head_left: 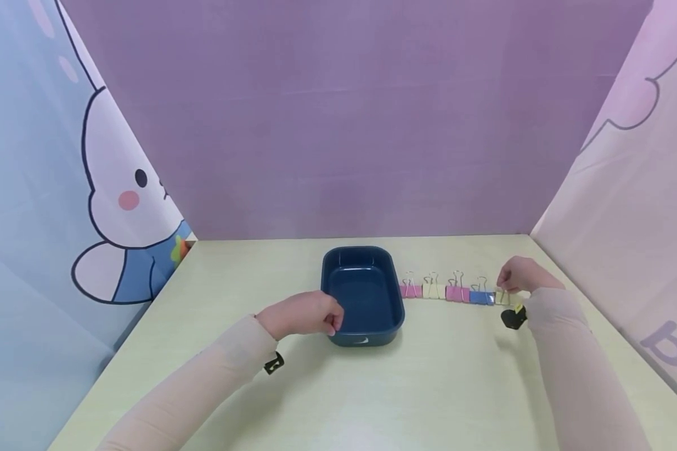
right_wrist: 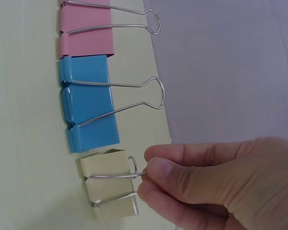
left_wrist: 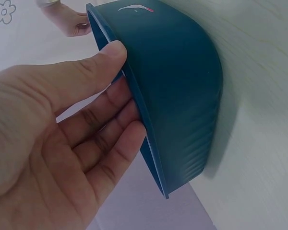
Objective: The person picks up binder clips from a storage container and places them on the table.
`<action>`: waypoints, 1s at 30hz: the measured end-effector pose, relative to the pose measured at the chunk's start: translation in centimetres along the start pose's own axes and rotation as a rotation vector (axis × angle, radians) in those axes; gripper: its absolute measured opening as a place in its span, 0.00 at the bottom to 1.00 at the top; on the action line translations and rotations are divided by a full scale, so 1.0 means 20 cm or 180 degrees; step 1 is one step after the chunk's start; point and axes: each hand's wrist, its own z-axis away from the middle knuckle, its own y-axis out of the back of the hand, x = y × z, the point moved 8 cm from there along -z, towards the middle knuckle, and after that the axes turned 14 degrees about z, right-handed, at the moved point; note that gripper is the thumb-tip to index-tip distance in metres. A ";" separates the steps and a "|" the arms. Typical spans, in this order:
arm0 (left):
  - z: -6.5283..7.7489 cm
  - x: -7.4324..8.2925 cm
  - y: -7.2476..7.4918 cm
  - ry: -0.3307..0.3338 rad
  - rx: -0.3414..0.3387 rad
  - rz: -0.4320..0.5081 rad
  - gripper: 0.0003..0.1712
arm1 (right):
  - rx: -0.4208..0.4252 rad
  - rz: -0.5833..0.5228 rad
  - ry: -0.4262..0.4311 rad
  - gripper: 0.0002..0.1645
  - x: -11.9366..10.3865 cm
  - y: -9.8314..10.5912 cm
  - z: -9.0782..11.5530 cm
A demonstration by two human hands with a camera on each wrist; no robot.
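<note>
A dark blue rectangular plastic bin (head_left: 367, 339) stands upright on the table. My left hand (head_left: 307, 313) grips its rim at the near left corner; in the left wrist view the thumb lies against the rim and the fingers bend over its inner side. To the right of the bin, my right hand (head_left: 523, 274) pinches the wire handle of a pale yellow binder clip (right_wrist: 108, 182) between thumb and fingers. That clip is at the right end of a row, beside a blue binder clip (right_wrist: 91, 105). The clip's far handle is partly hidden by the fingertips.
Farther left in the row are a pink binder clip (head_left: 457, 294), another pale yellow clip (head_left: 434, 291) and another pink clip (head_left: 410, 291) close to the bin's right wall. A purple backdrop (head_left: 361, 125) rises behind the table (head_left: 417, 388), with printed cloth on both sides.
</note>
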 end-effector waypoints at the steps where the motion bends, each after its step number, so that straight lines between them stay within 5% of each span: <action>1: 0.00 0.00 0.00 0.0002 0.0003 -0.0013 0.02 | 0.0011 0.0019 0.0011 0.05 0.00 0.00 0.00; 12: -0.02 0.01 0.00 0.0035 -0.0010 -0.0017 0.02 | 0.0020 0.0063 -0.0015 0.04 0.03 -0.03 -0.02; 18: -0.02 0.00 0.00 0.0024 -0.0004 -0.0037 0.03 | 0.0099 0.0078 0.0072 0.16 0.02 0.01 0.00; 26: 0.00 0.00 0.04 -0.0004 -0.0100 0.0068 0.05 | 0.0755 0.0283 0.0130 0.20 -0.18 0.22 0.07; 30: 0.04 0.02 0.19 -0.0049 0.0100 0.0218 0.16 | 0.1158 0.0239 0.0200 0.24 -0.38 0.39 0.13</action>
